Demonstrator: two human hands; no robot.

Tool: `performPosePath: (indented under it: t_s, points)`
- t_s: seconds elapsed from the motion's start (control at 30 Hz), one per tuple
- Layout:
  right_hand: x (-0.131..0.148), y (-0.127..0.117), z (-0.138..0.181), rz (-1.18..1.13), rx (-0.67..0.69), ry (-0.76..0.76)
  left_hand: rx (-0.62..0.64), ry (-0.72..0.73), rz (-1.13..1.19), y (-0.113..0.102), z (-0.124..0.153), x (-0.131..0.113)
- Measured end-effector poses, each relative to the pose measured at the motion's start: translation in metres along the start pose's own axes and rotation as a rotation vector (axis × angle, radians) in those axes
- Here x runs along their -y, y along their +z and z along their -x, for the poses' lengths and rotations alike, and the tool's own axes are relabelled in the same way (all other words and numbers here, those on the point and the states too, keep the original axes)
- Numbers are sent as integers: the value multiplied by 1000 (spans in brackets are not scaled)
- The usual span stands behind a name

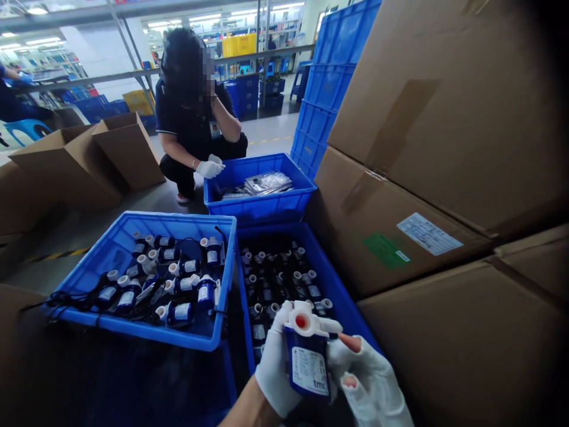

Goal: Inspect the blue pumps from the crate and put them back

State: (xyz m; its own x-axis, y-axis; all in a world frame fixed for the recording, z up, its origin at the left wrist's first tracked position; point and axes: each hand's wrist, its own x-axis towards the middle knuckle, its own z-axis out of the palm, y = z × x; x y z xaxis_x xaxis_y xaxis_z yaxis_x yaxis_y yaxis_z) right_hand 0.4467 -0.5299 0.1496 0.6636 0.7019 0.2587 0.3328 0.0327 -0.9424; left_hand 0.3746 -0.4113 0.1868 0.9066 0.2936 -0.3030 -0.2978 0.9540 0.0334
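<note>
A small blue pump point(308, 367) with a white plastic head stands upright in front of me, its label facing me and reading "tmc". Red shows inside the round port on its head. My left hand point(276, 370), in a white glove, is closed around the pump's left side. Close by on the right is my right hand point(371, 379), its glove leaving two fingertips bare. Its fingers are bent and apart near the pump's side port; whether they touch the pump I cannot tell. Just beyond, a deep blue crate point(340, 281) holds several similar pumps in rows.
Left of it, a lighter blue crate point(146, 333) contains several loose pumps with black cables. Behind, another blue crate point(262, 207) holds flat plastic-wrapped pieces point(269, 182). A person point(191, 112) in gloves squats there. Cardboard boxes point(438, 154) wall the right side; blue crates point(331, 65) are stacked behind.
</note>
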Motion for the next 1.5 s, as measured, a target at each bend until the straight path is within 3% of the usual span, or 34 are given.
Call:
performPosePath:
  t_s: [0.17,0.33,0.53,0.7,1.17,1.33,1.4,1.5]
  points:
    - [29,17,-5,101,-12,-124,-72,54,51,-1,3,-1]
    - [35,19,-7,92,77,-34,-15,115,138,-2,3,0]
    - [33,14,-9,102,28,-31,115,-81,182,6,9,3]
    - [32,13,-10,129,33,-108,100,-89,275,9,13,3]
    - [32,13,-7,35,6,-39,173,-35,95,3,10,6]
    - [35,13,-8,62,24,-27,129,-4,22,-4,7,7]
    - [31,11,-10,76,25,-36,72,69,-118,-6,7,6]
    - [17,3,-17,150,67,-53,-56,302,-446,-5,9,2]
